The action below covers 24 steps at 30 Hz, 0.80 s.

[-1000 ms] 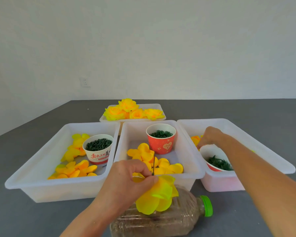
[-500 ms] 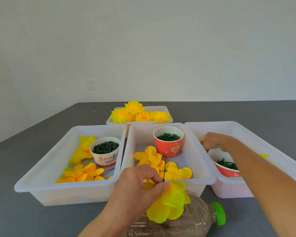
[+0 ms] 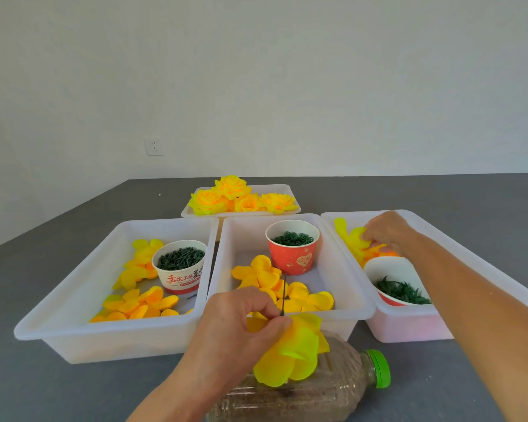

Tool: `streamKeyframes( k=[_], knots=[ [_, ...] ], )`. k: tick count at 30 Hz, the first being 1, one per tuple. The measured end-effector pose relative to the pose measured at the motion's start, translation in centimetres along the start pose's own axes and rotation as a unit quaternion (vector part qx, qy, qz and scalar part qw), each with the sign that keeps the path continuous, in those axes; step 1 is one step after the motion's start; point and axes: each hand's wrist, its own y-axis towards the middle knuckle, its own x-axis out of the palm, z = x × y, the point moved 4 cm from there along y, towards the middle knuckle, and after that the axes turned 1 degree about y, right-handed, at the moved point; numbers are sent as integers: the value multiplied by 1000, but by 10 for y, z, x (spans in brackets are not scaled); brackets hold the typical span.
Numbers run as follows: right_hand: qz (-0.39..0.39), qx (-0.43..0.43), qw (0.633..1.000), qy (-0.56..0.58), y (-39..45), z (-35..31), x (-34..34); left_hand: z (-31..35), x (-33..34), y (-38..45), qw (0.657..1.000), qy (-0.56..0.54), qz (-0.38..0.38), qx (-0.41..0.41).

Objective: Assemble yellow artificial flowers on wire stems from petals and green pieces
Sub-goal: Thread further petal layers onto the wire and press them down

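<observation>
My left hand pinches a thin dark wire stem that points up, with a part-built yellow flower hanging below my fingers. My right hand reaches into the right white bin and its fingertips curl onto a yellow petal piece lying there. Loose yellow petals lie in the middle bin beside a red cup of green rings. A white cup of green leaf pieces sits in the right bin.
The left bin holds more petals and a white cup of dark green pegs. A far tray carries finished yellow flowers. A clear plastic bottle with a green cap lies on the grey table under my left hand.
My right hand has moved away from the white cup toward the far end of the right bin, onto the yellow petals. My left hand keeps holding the stem and flower.
</observation>
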Motion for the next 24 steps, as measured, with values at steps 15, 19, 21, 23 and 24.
streamKeyframes(
  k=[15, 19, 21, 23, 24],
  knots=[
    [-29, -73, 940, 333, -108, -23, -29, -2, 2, -1, 1000, 14, 11, 13],
    [-61, -101, 943, 310, -135, -36, -12, -1, 3, -1, 1000, 19, 10, 13],
    [-77, -114, 940, 313, -146, -41, -5, -1, 3, -1, 1000, 21, 6, 14],
    [-83, -124, 936, 320, -157, -46, 2, -1, 3, -1, 1000, 22, 4, 15],
    [-85, -129, 935, 320, -162, -48, 5, 0, 3, -2, 1000, 24, 4, 15]
  ],
)
